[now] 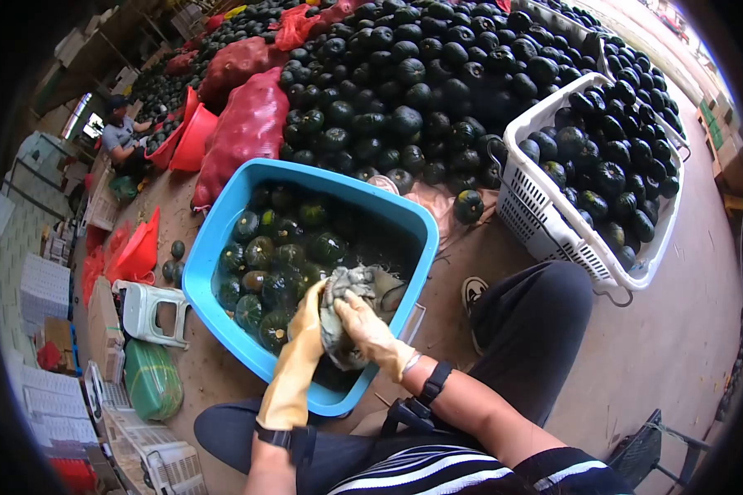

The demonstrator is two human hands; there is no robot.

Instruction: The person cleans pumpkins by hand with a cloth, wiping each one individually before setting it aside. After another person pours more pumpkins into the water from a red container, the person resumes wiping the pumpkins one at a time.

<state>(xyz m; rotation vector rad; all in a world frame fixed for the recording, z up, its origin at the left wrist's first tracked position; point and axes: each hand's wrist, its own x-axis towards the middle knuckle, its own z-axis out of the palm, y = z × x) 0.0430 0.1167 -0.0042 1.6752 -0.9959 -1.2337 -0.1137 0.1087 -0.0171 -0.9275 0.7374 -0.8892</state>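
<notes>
My left hand (306,315), in a yellow rubber glove, is closed on the left side of a wet grey cloth (335,328). From the right, my right hand (365,327), gloved the same way, presses its fingers into the same cloth. Whether anything is wrapped inside the cloth cannot be made out. Both hands are over the near right part of a blue tub (223,312). Dark water fills the tub, with several small green pumpkins (258,250) in it, mostly along the left side.
To the right stands a white slatted crate (553,233) heaped with green pumpkins. Behind the tub rises a big pumpkin pile (404,82), with red mesh sacks (243,124) beside it. A white stool (153,312) is at left. Another person (122,136) sits near red basins (194,136).
</notes>
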